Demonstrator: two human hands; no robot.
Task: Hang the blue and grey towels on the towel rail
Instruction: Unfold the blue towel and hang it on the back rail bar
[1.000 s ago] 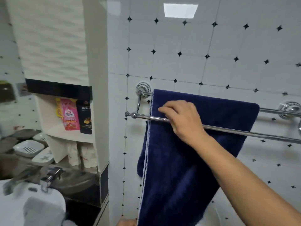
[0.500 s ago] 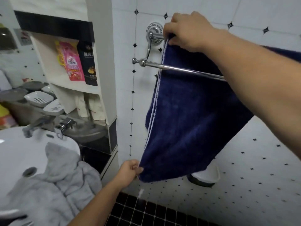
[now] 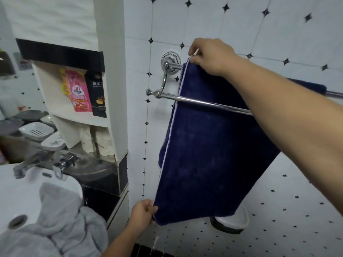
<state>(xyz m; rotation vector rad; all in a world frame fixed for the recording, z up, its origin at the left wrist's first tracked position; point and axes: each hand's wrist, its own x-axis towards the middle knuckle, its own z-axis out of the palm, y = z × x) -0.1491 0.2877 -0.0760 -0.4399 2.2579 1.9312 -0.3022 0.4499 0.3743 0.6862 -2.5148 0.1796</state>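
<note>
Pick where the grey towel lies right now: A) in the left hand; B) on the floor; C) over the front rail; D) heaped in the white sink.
D: the grey towel lies crumpled in the white sink; the left hand and the right hand grip the blue towel.

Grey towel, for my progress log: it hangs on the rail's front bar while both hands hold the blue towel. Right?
No. The head view shows the grey towel lying crumpled in the sink, not on the towel rail. The left hand and right hand do both hold the blue towel.
</note>
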